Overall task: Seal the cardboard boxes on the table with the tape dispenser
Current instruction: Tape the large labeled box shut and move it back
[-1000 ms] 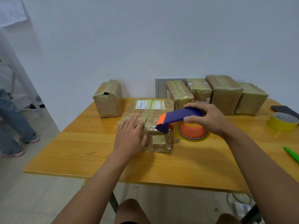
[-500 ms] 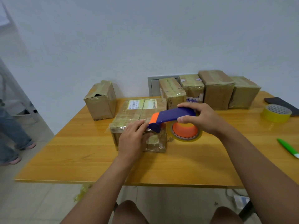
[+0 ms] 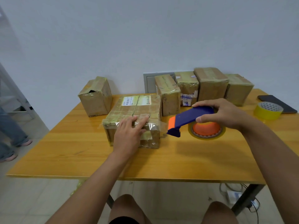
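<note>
1. A plain pale wall (image 3: 145, 34) fills the back.
2. A grey panel (image 3: 149, 83) sits low on the wall, behind the table.
3. The wooden table (image 3: 80, 152) stands on dark legs (image 3: 244, 198).
4. The tiled floor (image 3: 32, 198) is light; cables (image 3: 233, 193) lie under the table's right side.

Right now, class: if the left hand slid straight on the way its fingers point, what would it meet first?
The left hand lies flat on the labelled box, fingers pointing up and right. It would probably first meet the box standing just behind; depth is unclear.
</note>
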A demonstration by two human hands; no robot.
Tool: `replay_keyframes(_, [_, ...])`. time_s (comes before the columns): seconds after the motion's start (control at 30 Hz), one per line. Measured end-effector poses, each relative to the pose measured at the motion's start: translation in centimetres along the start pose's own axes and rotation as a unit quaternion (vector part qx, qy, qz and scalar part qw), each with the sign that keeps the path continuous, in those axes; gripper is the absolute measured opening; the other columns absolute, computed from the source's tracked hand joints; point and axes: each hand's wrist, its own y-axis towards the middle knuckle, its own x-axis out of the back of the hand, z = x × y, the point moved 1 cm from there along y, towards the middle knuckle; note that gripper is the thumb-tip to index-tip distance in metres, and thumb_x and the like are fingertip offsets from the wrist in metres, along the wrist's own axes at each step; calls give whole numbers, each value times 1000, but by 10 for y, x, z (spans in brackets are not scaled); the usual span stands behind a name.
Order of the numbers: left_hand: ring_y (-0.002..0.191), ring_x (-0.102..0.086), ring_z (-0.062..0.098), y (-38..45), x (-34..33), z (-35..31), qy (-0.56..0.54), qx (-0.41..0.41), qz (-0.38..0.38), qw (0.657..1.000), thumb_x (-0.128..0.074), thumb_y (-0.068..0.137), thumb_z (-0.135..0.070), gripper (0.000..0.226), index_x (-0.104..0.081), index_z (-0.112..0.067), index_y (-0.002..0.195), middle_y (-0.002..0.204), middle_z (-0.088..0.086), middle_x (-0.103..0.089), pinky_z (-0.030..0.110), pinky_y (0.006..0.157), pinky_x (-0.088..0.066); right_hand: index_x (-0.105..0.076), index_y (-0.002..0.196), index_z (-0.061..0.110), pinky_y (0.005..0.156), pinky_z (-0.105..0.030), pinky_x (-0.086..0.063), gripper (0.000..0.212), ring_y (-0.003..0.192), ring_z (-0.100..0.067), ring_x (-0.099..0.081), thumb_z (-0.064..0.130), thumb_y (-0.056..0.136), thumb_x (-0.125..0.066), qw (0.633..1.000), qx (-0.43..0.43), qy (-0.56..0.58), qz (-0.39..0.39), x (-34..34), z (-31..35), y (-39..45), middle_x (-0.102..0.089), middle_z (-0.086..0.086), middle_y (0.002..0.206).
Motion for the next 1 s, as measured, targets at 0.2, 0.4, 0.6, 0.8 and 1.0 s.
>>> replay_keyframes(0.2, [113, -57, 36, 3, 9, -6, 6, 18, 58, 998, -70, 89, -30, 41, -60, -31, 128, 123, 17, -61, 46, 91, -49, -66, 109, 40, 77, -28, -46, 32, 93, -9, -59, 44, 79, -76, 997, 2, -64, 33, -17, 18, 30, -60, 21, 102])
replay_keyframes(0.4, [114, -55, 35, 4, 13, -6, -24, 38, 75, 996, -68, 90, -30, 39, -61, -31, 128, 124, 16, -60, 43, 92, -47, -66, 117, 32, 74, -27, -46, 44, 95, -14, -55, 49, 78, -75, 980, -27, -192, 53, -11, 34, 34, -57, 8, 110])
replay_keyframes(0.6, [131, -30, 21, 8, 23, -8, -100, 88, 163, 978, -43, 84, -49, 55, -49, -40, 137, 143, 2, -40, 38, 109, -25, -65, 121, 26, 74, -27, -43, 50, 96, -17, -55, 48, 78, -76, 978, -29, -181, -98, -7, 17, 17, -63, -1, 118])
replay_keyframes(0.8, [127, -38, 18, 29, 30, -24, -131, 141, 141, 971, -31, 98, -61, 51, -66, -32, 122, 135, -1, -50, 38, 102, -32, -63, 125, 22, 81, -22, -39, 59, 100, -12, -53, 52, 75, -76, 958, -26, -87, -274, -8, 28, 19, -63, 1, 121])
replay_keyframes(1.0, [96, -49, 17, 33, 8, -48, -107, 149, 89, 979, -49, 91, -62, 42, -59, -22, 94, 100, -7, -55, 33, 85, -43, -63, 124, 20, 75, -10, -39, 52, 97, -12, -55, 41, 79, -78, 947, 13, -16, -321, -35, 50, 33, -59, 7, 109])
